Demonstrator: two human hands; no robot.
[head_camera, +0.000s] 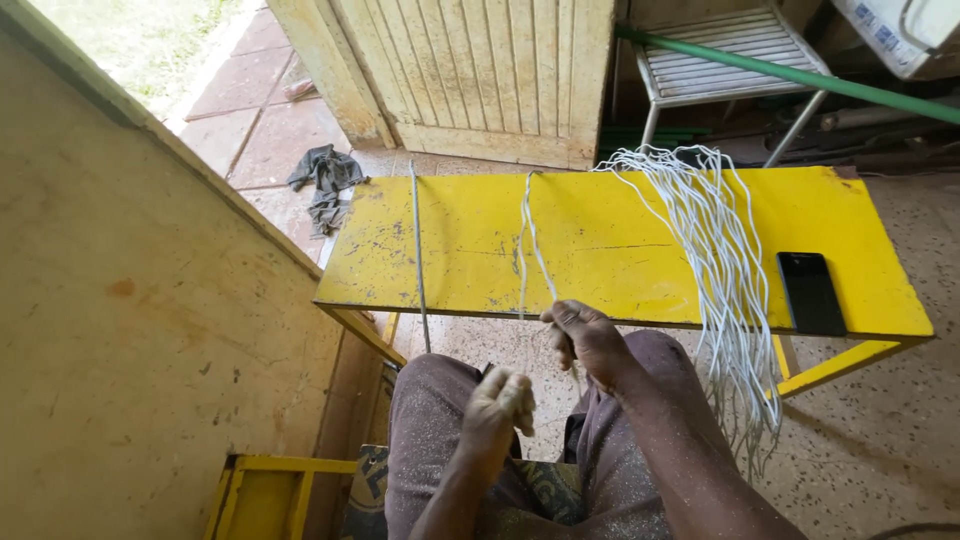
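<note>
**Two hands working a white strand at a yellow bench**

A thin white strand (532, 240) is running from the far edge of the yellow bench (620, 240) down over its near edge to the person's lap. The right hand (590, 340) is pinching it closed just below the bench edge. The left hand (503, 400) is curling shut lower down, over the knees; whether it is gripping the strand I cannot tell. To the right, a thick bundle (725, 280) of white strands is draping across the bench and hanging off its front. A black phone (810, 292) is lying flat near the right end. A thin rod (418, 260) is crossing the bench's left part. A grey rag (326, 180) is lying on the floor beyond.
</note>
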